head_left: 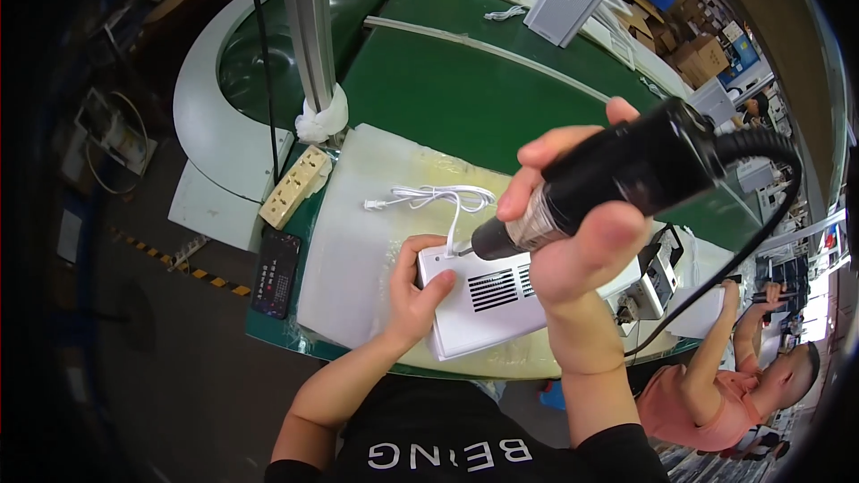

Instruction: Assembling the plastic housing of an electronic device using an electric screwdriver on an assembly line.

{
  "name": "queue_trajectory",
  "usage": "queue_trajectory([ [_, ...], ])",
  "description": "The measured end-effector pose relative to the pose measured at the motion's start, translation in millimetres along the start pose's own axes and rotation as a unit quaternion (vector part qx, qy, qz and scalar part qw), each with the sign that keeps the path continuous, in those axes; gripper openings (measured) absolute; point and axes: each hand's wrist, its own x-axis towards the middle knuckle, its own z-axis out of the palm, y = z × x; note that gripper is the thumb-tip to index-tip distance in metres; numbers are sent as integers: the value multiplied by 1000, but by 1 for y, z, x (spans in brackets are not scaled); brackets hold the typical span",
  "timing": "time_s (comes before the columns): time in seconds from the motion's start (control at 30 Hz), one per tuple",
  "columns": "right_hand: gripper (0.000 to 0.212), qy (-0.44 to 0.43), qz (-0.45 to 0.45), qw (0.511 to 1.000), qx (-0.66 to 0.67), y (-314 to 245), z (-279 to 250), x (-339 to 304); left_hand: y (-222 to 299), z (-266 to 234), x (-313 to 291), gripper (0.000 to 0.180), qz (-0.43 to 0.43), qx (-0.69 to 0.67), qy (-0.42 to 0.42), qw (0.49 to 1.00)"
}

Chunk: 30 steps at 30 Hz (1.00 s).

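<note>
A white plastic appliance casing point(483, 326) with dark vent slots lies on the padded mat in front of me. My left hand point(418, 293) grips its left end, thumb on the top face and fingers over the far edge. In my right hand point(582, 241) is a black electric screwdriver point(626, 164), held tilted with its tip down at the casing's far left corner. Tape is wrapped around the tool's lower body. A bundled white power cord point(438, 197) runs from that corner onto the mat. The exact contact of the tip is too small to make out.
A beige power strip point(296, 186) and a black phone-like object point(276, 275) lie left of the mat point(344, 241). A metal post point(310, 27) rises behind them. Beyond runs a green conveyor belt point(429, 80) carrying another white unit point(567, 0). A co-worker point(716, 385) works at right.
</note>
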Motion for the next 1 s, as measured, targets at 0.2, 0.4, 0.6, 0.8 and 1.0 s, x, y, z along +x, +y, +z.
queue_trajectory([
  [0.2, 79, 101, -73, 992, -22, -39, -63, -3, -2, 3, -5, 40, -14, 9, 24, 1000],
  [0.4, 64, 277, -296, 889, -213, -97, -208, -44, -12, -2, 1, 47, 19, 53, 39, 998],
  [0.6, 49, 365, -158, 823, -405, -38, -304, -113, -10, -3, 2, 49, 31, 43, 28, 998],
  [0.8, 57, 354, -160, 820, -420, -13, -331, -142, -10, 5, 2, 49, 17, 61, 35, 997],
  [1.0, 59, 269, -21, 930, -251, -34, -272, -128, -6, -4, -1, 49, 44, 65, 43, 996],
])
